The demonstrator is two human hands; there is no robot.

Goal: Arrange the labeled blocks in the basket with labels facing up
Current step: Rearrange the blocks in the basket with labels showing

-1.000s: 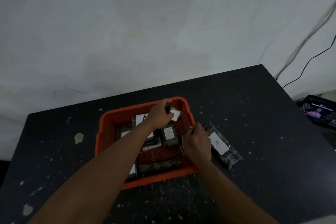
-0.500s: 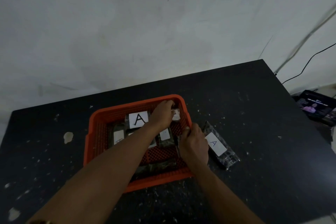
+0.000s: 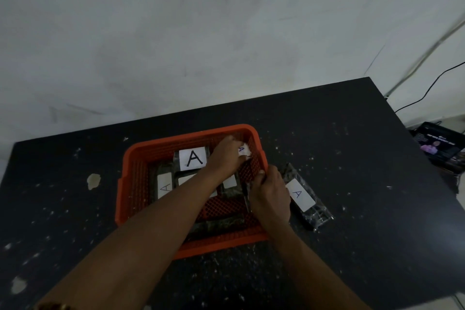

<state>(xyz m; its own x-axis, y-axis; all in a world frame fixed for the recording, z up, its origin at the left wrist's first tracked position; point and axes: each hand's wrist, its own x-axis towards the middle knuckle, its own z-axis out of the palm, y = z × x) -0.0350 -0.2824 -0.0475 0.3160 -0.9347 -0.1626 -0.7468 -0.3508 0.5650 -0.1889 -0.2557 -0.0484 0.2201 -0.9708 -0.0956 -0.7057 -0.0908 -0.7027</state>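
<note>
Head view is showing a dark table (image 3: 352, 158) flecked all over with pale specks and chips, with a larger pale blotch (image 3: 93, 181) lying on its left part. Behind it a bare, greyish wall (image 3: 201, 33) is filling the upper half of the scene, marked with faint scuffs. At the right, a black cable (image 3: 427, 90) is trailing down the wall beyond the table's edge, and a dark box with a printed picture (image 3: 439, 146) is sitting just off the table's right side.

An orange basket (image 3: 130, 178) is standing near the middle of the table. Several dark wrapped blocks are lying inside it; one at the back (image 3: 192, 158) is showing a large white label with an A facing up, and one at the left (image 3: 164, 186) is showing a smaller A label. Another block (image 3: 302, 196) is lying on the table just outside the basket's right wall, its A label up.

The left hand (image 3: 226, 156) is reaching into the basket's far right corner, its fingers closing on a small labeled block (image 3: 242, 151) there. The right hand (image 3: 269, 196) is curling over the basket's right wall with fingers bent; whether it is gripping the wall or a block cannot be told.
</note>
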